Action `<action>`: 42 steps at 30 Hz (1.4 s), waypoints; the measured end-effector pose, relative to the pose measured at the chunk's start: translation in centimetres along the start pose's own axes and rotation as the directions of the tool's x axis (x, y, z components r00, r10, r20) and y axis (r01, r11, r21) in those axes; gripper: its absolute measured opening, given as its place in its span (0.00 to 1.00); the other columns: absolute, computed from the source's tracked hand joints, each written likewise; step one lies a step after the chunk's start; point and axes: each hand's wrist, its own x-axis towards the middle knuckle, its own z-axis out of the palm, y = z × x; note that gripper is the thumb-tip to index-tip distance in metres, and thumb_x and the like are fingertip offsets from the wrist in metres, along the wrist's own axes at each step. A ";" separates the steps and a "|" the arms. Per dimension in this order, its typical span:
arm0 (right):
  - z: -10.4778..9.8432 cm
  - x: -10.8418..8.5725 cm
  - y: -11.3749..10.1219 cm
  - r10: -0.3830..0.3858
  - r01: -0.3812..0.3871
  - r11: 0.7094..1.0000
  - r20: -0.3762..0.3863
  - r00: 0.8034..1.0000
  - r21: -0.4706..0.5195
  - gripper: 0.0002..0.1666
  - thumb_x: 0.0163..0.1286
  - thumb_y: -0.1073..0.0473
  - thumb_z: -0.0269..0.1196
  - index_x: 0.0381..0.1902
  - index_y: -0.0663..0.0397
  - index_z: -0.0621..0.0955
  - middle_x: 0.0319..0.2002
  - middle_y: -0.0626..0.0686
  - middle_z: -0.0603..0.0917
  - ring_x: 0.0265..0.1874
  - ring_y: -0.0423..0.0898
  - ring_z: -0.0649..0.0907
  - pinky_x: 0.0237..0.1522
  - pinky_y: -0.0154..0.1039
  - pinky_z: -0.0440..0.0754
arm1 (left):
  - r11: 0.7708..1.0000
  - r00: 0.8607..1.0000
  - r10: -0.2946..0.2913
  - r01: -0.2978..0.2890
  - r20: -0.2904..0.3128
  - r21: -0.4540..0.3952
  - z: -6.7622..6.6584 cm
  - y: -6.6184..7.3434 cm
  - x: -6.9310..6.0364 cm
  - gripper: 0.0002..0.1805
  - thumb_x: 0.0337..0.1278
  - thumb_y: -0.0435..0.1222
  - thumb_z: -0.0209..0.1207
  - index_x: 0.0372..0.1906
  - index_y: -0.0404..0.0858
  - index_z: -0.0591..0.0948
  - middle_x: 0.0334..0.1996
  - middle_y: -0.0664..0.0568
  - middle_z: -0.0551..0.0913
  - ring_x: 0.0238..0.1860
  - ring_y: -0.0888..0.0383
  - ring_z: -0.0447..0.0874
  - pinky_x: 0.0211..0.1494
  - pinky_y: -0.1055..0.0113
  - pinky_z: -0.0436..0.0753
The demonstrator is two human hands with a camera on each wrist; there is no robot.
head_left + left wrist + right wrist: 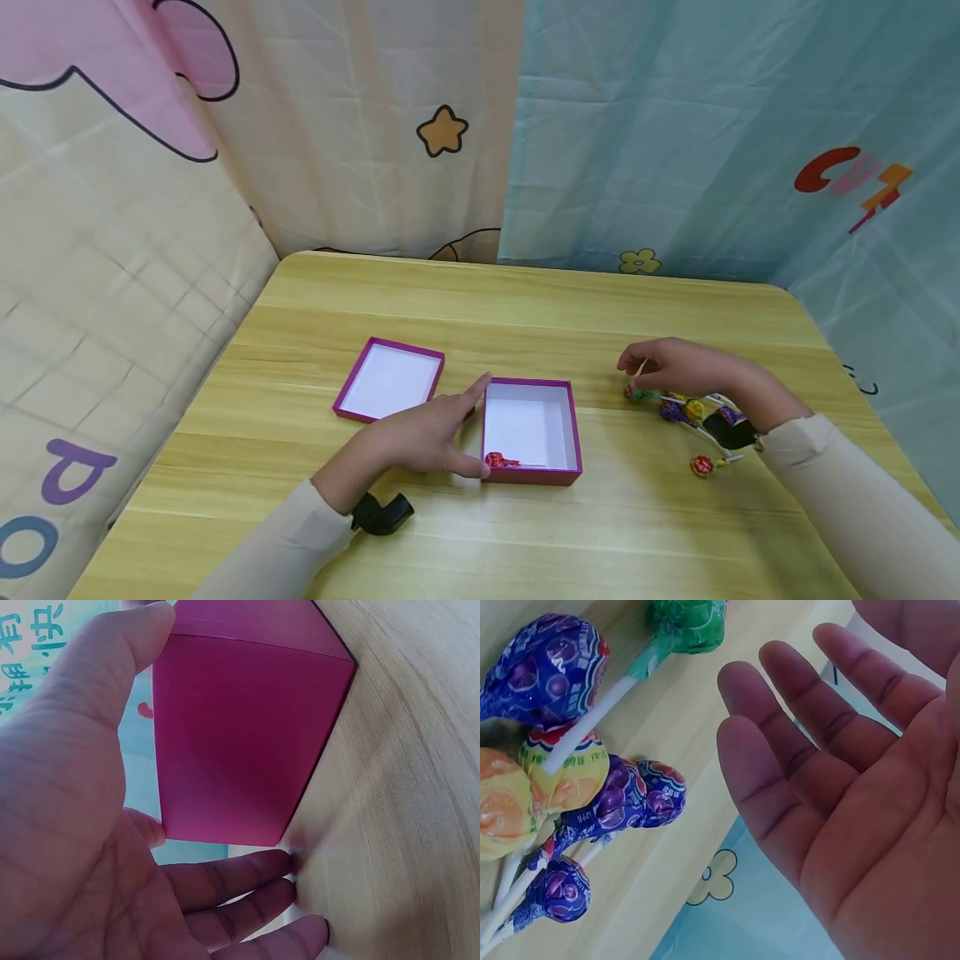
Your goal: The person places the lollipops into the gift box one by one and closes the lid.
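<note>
A: Left hand, quick?
B: Left hand (416,433) is at the box (575,433): thumb tip on the near left corner, index tip at the far left one. Its fingers (229,877) are spread and mostly straight, touching, not wrapped round anything. I'd call it steadying.
A: Right?
B: Right hand (686,367) is over by the loose lollipops (695,410), fingers loosely bent, nothing seen between them in the wrist view. Nearest is the green lollipop (697,626). Touching it? Head view can't settle that; wrist view shows a gap.
A: Where's everything?
B: All on the table (450,550). Box around the middle. Lid (393,379) off, left of the box and apart from it, white inside facing up. One red lollipop (495,460) lies in the box, head in the near left corner, stick along the near wall. The others sit right of the box: purple, yellow and green wrappers bunched up, plus a stray lollipop (702,466), red-wrapped, nearer the person.
A: Progress?
B: Early, judging by how things lie. Done: lid off, one lollipop inside. Left: the loose ones, all outside.
A: Count?
B: Several. The bunch is partly hidden, so no exact number.
</note>
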 end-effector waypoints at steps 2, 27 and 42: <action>0.0 0.0 0.2 -0.001 0.001 1.000 0.000 1.000 0.000 0.15 0.74 0.60 0.60 0.55 0.60 0.79 0.50 0.55 0.82 0.49 0.52 0.81 0.50 0.51 0.80 | 1.000 1.000 0.002 -0.002 0.001 -0.002 0.0 0.0 0.0 0.67 0.47 0.61 0.70 0.81 0.48 0.37 0.74 0.50 0.62 0.74 0.50 0.58 0.71 0.51 0.63; 0.6 1.4 1.9 0.027 -0.025 0.999 0.065 0.998 -0.036 0.11 0.70 0.59 0.64 0.49 0.54 0.81 0.43 0.47 0.82 0.42 0.45 0.79 0.44 0.45 0.79 | 1.000 1.000 0.007 -0.007 0.002 -0.013 0.2 0.0 0.0 0.67 0.47 0.61 0.69 0.81 0.49 0.36 0.74 0.49 0.61 0.73 0.52 0.58 0.71 0.53 0.64; 0.9 1.8 1.8 0.059 -0.055 0.997 0.089 0.994 -0.045 0.07 0.68 0.62 0.65 0.43 0.54 0.81 0.38 0.47 0.80 0.38 0.46 0.76 0.43 0.43 0.77 | 1.000 1.000 0.003 -0.003 0.004 -0.009 0.3 0.1 0.0 0.67 0.48 0.61 0.69 0.81 0.50 0.36 0.75 0.50 0.60 0.73 0.52 0.58 0.72 0.53 0.63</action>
